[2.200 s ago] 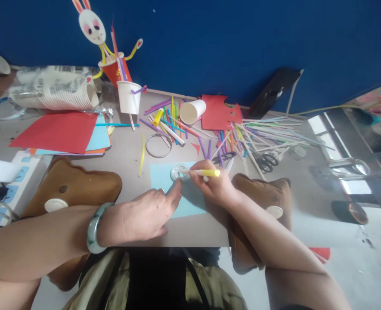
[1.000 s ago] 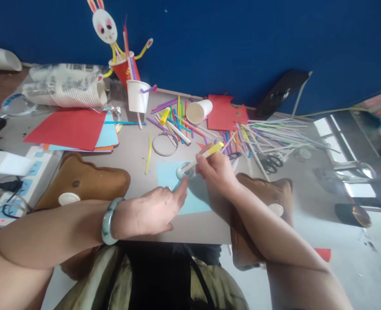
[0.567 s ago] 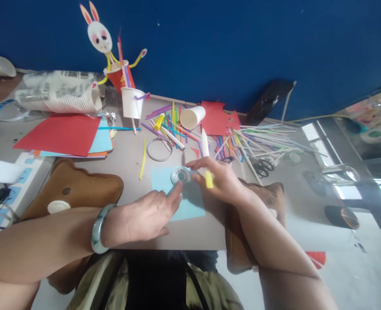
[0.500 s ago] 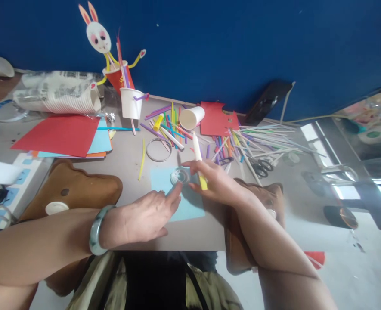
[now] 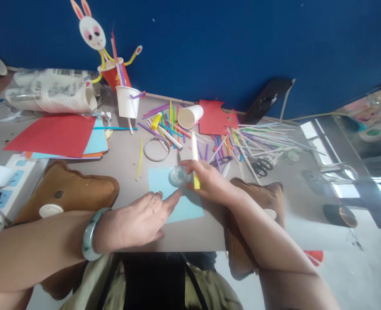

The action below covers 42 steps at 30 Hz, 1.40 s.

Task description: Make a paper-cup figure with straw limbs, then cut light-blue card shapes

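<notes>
A square of light-blue paper (image 5: 164,181) lies in front of me. On it is a clear, round piece (image 5: 178,176) that looks like a tape roll, blurred now. My right hand (image 5: 209,181) grips a marker (image 5: 194,150) with a white upper part and a yellow lower end, held upright between the fingers. The same hand's thumb and index finger reach to the right edge of the round piece. My left hand (image 5: 138,221) rests on the near left part of the paper, index finger stretched out just below the round piece, with nothing in it.
Cut straws (image 5: 167,125), a paper cup (image 5: 190,117), a silver ring (image 5: 157,149) and black scissors (image 5: 261,167) lie beyond. Left stand a rabbit puppet (image 5: 93,33), stacked cups (image 5: 57,97) and red paper (image 5: 54,133). Brown cushions (image 5: 80,185) flank my arms.
The round piece has shifted slightly and looks more blurred, with my right fingers at its edge. The marker has moved a little left. My left index finger has drawn slightly away from the piece.
</notes>
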### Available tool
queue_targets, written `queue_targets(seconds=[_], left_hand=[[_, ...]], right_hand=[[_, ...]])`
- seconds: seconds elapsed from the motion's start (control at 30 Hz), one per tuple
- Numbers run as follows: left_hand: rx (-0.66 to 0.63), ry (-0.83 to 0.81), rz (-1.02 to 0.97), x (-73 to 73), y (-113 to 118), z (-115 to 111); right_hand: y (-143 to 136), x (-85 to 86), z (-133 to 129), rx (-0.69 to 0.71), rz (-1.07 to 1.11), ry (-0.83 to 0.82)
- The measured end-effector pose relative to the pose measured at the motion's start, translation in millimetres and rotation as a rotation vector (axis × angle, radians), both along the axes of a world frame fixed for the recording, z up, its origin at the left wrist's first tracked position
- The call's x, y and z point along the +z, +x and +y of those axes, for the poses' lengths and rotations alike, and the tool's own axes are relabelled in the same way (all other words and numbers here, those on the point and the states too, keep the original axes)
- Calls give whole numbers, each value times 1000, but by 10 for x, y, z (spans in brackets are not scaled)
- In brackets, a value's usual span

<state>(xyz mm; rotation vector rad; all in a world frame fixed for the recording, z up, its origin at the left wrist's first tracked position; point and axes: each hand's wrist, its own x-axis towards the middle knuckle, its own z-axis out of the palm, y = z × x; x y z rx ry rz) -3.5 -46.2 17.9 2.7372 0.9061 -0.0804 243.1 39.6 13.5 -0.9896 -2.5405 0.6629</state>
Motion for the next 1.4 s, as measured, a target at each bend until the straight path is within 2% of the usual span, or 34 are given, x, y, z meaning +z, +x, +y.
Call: queue_targets(seconds=[0.13, 0.23, 0.4, 0.5, 0.73, 1.0, 1.23, 1.4], left_hand=[[-95, 87, 22, -33, -39, 6], [-108, 145, 21, 12, -62, 25], [-158, 192, 46, 140, -87, 68], [-163, 235, 31, 161, -103, 63], [-118, 151, 41, 179, -51, 60], [-131, 115, 88, 265, -1, 108], [-109, 132, 58, 238, -10, 91], [-141, 131, 59, 245, -21, 100]], right_hand=[[91, 122, 22, -185, 88, 43], [130, 157, 43, -234, 73, 47], [117, 122, 48, -162, 7, 42], [96, 96, 33, -87, -27, 40], [54, 39, 10, 5, -87, 34], [33, 4, 11, 33, -107, 30], [55, 6, 20, 29, -98, 23], [54, 10, 25, 24, -96, 26]])
